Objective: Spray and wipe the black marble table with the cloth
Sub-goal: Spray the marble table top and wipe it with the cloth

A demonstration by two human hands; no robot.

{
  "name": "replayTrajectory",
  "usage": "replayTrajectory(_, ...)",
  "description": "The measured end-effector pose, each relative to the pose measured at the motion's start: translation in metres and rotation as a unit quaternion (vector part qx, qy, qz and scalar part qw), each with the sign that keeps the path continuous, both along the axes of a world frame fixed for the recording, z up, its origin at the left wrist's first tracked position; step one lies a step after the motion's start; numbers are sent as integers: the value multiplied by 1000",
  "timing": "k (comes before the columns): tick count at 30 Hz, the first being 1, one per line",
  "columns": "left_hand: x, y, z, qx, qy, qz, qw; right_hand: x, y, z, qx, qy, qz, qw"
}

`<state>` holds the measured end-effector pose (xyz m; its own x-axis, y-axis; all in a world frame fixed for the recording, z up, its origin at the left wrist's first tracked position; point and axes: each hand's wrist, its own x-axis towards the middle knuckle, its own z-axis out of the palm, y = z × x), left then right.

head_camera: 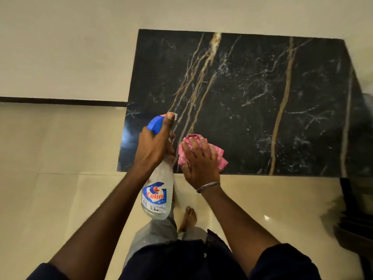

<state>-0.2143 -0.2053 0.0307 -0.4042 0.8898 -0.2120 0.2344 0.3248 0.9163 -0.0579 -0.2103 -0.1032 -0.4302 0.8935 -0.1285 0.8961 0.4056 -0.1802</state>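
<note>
The black marble table (252, 102), veined in gold and white, fills the upper right. My left hand (155, 142) grips the neck of a clear spray bottle (158, 195) with a blue trigger head, held over the table's near left corner, my thumb lying along the top of the head. My right hand (198, 158) presses flat, fingers spread, on a crumpled pink cloth (219, 156) at the table's near edge, just right of the bottle.
Cream floor tiles (272, 203) lie in front of the table, where my bare foot (188, 218) stands. A pale wall (66, 57) with a dark skirting strip runs to the left. Dark furniture (355, 215) sits at the right edge.
</note>
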Motion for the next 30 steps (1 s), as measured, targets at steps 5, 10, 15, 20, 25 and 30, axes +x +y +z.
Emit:
replayTrajectory(5,43,16,14,-16,-37,-68,997,94,14,2,3,-44,-78,996)
replayTrajectory(10,65,41,20,-33,-59,-110,992,173,33,8,2,-62,-147,987)
replayTrajectory(15,72,61,22,-21,-57,-143,988,198,51,14,-11,-89,-215,972)
replayTrajectory(20,77,74,21,-15,-67,-167,984,159,47,14,-5,-59,-238,969)
replayTrajectory(25,88,82,15,-13,-51,-161,986,85,35,9,-21,-12,-104,994)
replayTrajectory(30,111,95,12,-9,-29,-155,987,96,39,4,-8,10,-2,1000)
